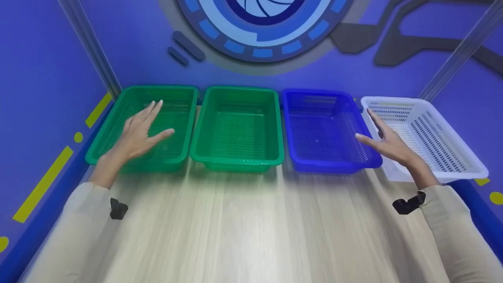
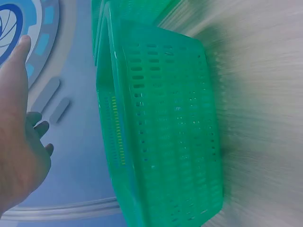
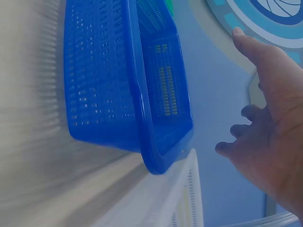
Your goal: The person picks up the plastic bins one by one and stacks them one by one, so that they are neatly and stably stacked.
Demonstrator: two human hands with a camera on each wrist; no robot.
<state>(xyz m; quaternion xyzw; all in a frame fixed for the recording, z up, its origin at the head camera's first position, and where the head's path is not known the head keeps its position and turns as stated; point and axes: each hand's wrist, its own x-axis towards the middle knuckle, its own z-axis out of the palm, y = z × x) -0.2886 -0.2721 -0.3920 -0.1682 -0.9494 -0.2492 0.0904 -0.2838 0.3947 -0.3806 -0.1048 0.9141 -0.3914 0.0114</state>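
Four empty plastic baskets stand in a row at the back of the wooden table: a green basket point(image 1: 114, 129) at far left, a second green basket point(image 1: 275, 129), a blue basket point(image 1: 292, 137) and a white basket point(image 1: 452, 133) at far right. My left hand point(image 1: 139, 131) hovers open above the far-left green basket point(image 2: 161, 132), fingers spread, holding nothing. My right hand point(image 1: 387, 139) hovers open over the seam between the blue basket point(image 3: 109, 80) and the white basket point(image 3: 182, 198), also holding nothing. In the wrist views the left hand point(image 2: 19, 137) and right hand point(image 3: 270, 142) show flat palms.
Purple walls enclose the table on the left, back and right. Metal posts point(image 1: 92, 47) rise at both back corners. The light wooden tabletop point(image 1: 243, 228) stretches from the baskets to the near edge. Beige sleeves point(image 1: 74, 232) cover both forearms.
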